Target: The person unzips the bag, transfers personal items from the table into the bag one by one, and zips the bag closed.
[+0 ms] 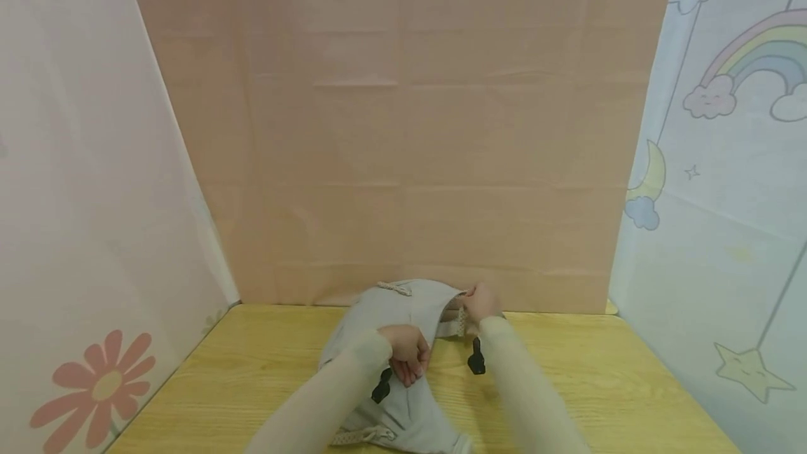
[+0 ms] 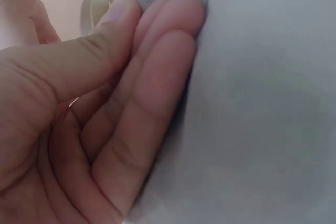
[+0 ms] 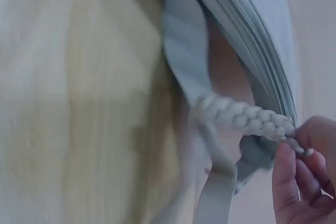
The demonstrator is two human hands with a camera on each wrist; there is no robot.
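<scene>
A light grey fabric bag (image 1: 384,314) with a zipped opening lies limp on the table, tilted toward the back wall. My right hand (image 1: 482,303) is at its upper right edge. In the right wrist view, that hand's fingers pinch the end of a braided cord zipper pull (image 3: 252,120) beside the zipper (image 3: 262,40). Over the bag's middle is my left hand (image 1: 406,352), fingers pointing down. The left wrist view has its loosely bent fingers (image 2: 163,72) against the grey cloth; the thumb lies close to them, and no held item is plain there.
Grey straps (image 3: 186,40) hang below the zipper. More braided pulls sit on the bag, one at its top (image 1: 394,289) and one near the front (image 1: 362,435). A black device (image 1: 477,359) is worn at each wrist. Beige sheeting (image 1: 403,160) stands behind the wooden table (image 1: 271,363).
</scene>
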